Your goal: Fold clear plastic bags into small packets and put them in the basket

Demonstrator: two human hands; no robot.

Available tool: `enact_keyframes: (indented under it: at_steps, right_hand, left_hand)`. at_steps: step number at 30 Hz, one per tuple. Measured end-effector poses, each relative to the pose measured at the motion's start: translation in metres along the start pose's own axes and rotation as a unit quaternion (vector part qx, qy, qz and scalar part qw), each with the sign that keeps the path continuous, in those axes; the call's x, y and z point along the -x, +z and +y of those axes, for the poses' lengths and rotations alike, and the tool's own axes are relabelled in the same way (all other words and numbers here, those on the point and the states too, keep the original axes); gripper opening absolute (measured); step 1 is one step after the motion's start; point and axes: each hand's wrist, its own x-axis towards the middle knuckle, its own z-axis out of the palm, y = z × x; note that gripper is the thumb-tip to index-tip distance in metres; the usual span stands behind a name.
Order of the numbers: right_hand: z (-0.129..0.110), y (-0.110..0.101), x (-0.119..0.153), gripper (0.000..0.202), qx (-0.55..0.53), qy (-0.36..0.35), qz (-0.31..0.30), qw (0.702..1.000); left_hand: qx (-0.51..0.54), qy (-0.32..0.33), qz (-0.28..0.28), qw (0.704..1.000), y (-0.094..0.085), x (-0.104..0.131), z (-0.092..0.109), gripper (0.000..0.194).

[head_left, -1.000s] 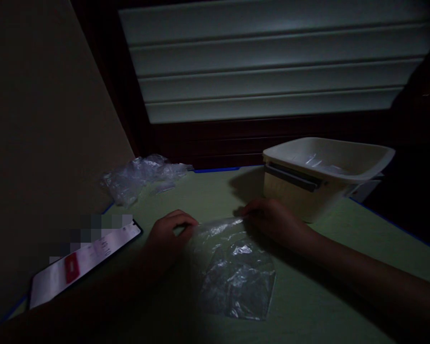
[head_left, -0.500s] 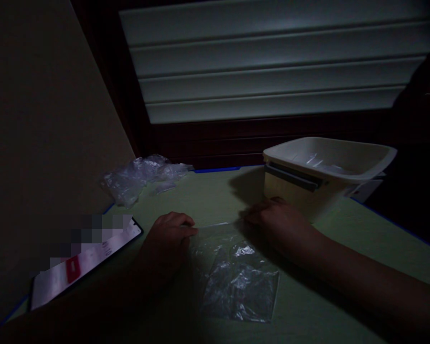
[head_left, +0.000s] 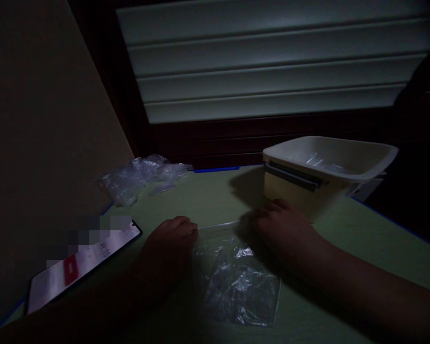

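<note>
A clear plastic bag (head_left: 241,282) lies nearly flat on the pale green table (head_left: 208,198), its surface creased and shiny. My left hand (head_left: 172,239) is at the bag's upper left corner, thumb and fingers closed together on its edge. At the upper right corner, my right hand (head_left: 283,227) has its fingers curled down over the bag, in shadow. The exact grip of the right fingertips is hidden behind the hand.
Beyond the right hand stands a cream plastic bin (head_left: 301,196) with a dark handle and some clear plastic inside. A heap of crumpled clear bags (head_left: 136,179) lies at the back left. A lit phone (head_left: 89,267) rests beside the left forearm. Behind is a slatted panel (head_left: 265,71).
My left fingers have drawn closer together at the bag's corner. My right hand has shifted slightly right and down. The bag stays almost in place.
</note>
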Motion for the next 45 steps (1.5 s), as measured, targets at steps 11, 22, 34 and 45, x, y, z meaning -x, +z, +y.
enact_keyframes:
  at_steps: [11,22,34,45]
  right_hand:
    - [-0.002,0.001,0.001,0.023,0.015,0.008,0.004,1.0]
    - [-0.003,-0.001,0.003,0.025,0.012,0.007,-0.001,1.0]
    - [-0.002,0.003,0.002,0.024,0.011,0.003,0.024,1.0]
    - [-0.017,0.006,0.006,0.029,-0.265,-0.175,0.162,0.934]
  left_hand:
    - [-0.04,0.02,0.023,0.999,0.004,0.0,0.002,0.033]
    - [-0.029,0.077,0.017,0.996,0.008,-0.001,-0.001,0.028]
    - [-0.032,0.091,0.032,0.995,0.011,-0.001,-0.001,0.028]
    - [0.039,0.099,0.059,0.993,0.019,0.0,-0.003,0.028]
